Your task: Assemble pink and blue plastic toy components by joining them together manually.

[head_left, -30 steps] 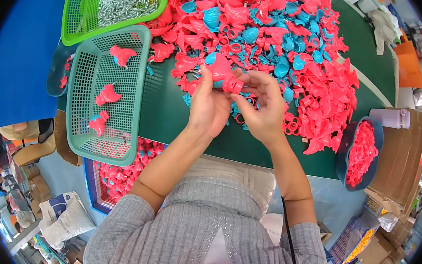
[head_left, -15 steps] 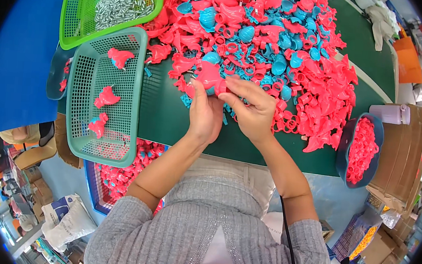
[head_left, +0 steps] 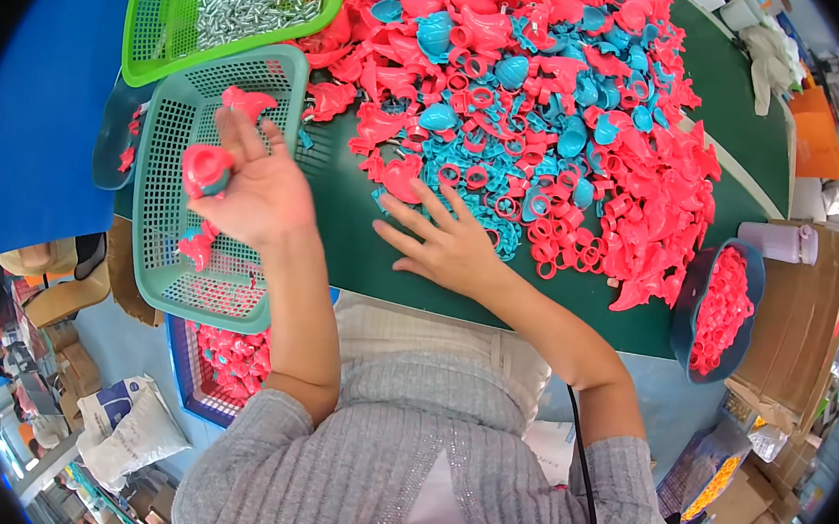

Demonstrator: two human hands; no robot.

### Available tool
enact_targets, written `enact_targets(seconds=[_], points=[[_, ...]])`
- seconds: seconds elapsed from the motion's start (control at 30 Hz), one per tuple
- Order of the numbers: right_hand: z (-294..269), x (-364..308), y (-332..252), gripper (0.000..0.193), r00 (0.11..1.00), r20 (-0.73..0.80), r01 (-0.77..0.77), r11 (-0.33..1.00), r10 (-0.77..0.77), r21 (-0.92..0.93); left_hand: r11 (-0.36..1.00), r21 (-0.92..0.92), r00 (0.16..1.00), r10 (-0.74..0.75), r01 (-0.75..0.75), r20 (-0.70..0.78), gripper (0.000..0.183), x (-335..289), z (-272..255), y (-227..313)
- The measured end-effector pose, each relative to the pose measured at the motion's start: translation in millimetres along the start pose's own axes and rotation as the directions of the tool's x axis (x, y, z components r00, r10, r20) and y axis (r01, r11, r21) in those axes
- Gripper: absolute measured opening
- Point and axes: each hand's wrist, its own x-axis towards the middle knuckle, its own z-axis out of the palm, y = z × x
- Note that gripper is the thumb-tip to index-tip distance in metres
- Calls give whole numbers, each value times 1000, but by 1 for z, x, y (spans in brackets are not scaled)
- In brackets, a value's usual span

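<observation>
My left hand (head_left: 268, 194) is over the teal mesh basket (head_left: 154, 269), palm showing and fingers stretched apart. A pink plastic piece with a blue part (head_left: 206, 170) is in the gap between its thumb and fingers, apparently loose; whether it still touches the thumb is unclear. Below lie other pink-and-blue pieces, one pink piece (head_left: 250, 102) near the basket's far end, partly behind the fingers. My right hand (head_left: 441, 244) is spread open above the green table, beside the near edge of the heap of pink parts (head_left: 659, 203) and blue parts (head_left: 437, 117), holding nothing.
A green basket (head_left: 151, 24) of small silvery metal pieces stands beyond the teal one. At right is a dark blue bin (head_left: 749, 321) with pink rings. A blue crate (head_left: 180, 371) of pink parts stands below the table edge. A cardboard box (head_left: 815, 307) is at far right.
My hands have parted. The left has carried the pink-and-blue piece from the heap's near edge leftward over the teal basket and opened; the right has let go and spread its fingers.
</observation>
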Motion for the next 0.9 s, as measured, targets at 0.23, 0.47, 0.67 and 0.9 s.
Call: enact_targets(seconds=[0.23, 0.47, 0.67, 0.9], points=[[8, -5, 24, 36, 1000, 2, -13, 976, 14, -218, 998, -53, 979, 38, -28, 199, 86, -18, 9, -15], [-30, -18, 69, 23, 986, -154, -129, 898, 70, -421, 239, 688, 665, -182, -685, 725, 66, -60, -75, -63], [-63, -8, 105, 28, 858, -396, -465, 824, 328, -325, -41, 570, 546, -351, -821, 761, 72, -66, -76, -78], [-70, -27, -11, 20, 938, -317, 0, 913, 142, 408, 196, 502, 457, -233, -842, 858, 53, -69, -83, -71]])
